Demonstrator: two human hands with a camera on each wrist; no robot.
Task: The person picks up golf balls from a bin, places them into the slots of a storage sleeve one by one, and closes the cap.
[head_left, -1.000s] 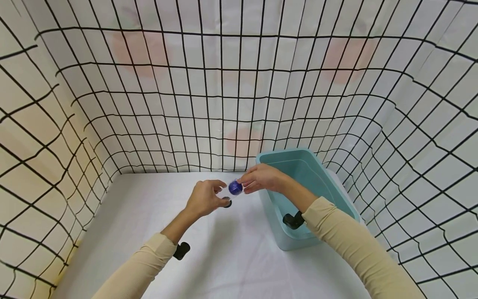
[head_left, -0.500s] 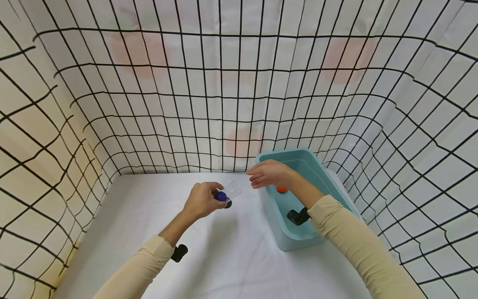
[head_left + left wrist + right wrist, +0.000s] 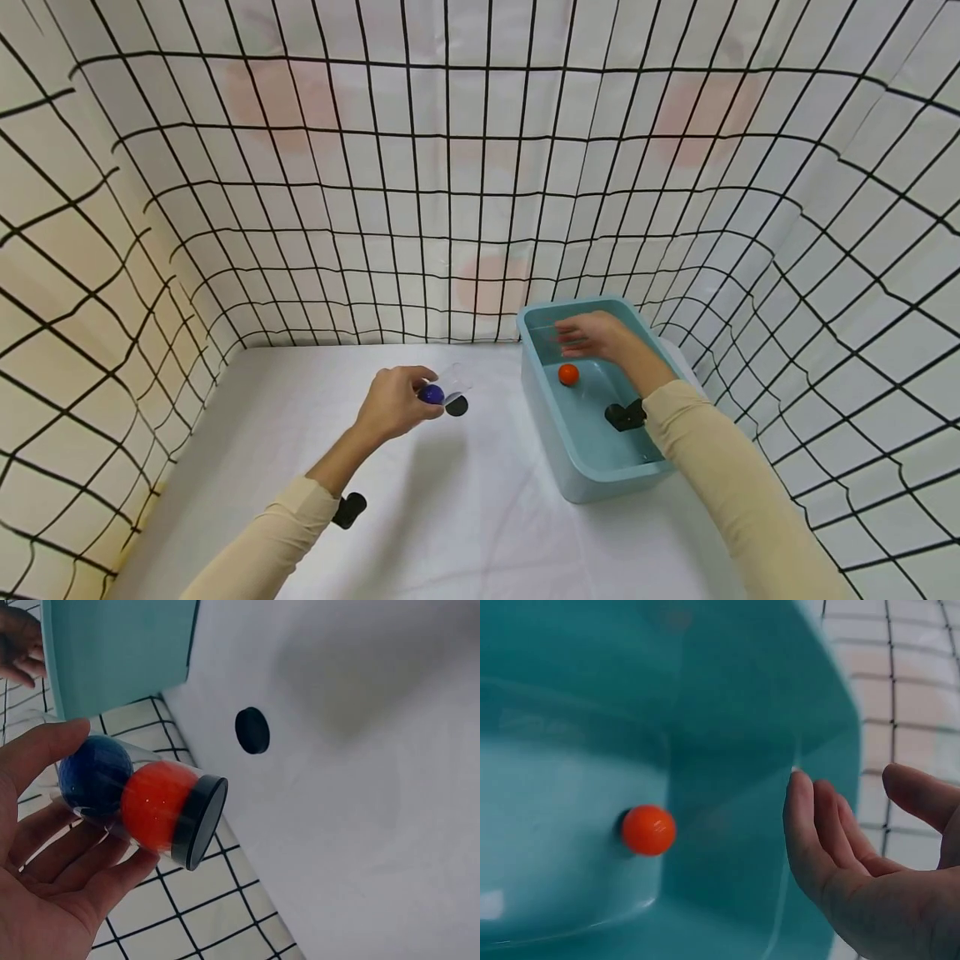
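My left hand grips a clear tube above the white table, thumb on one side and fingers on the other. In the left wrist view, a dark blue ball and an orange-red ball sit side by side inside it. A black cap covers the tube's far end. Another black cap lies loose on the table. Over the teal bin, my right hand is held with fingers extended, holding nothing. An orange ball rests on the bin floor below it, apart from the hand.
Black wire grid rises at the back and both sides, with pale sheets behind it. The bin stands at the table's right, near the back grid. A black device sits by the left wrist; a similar device is at the right.
My right hand has left the blue ball and moved right, over the bin. The blue ball has slid down the tube toward my left hand, which has shifted slightly left.
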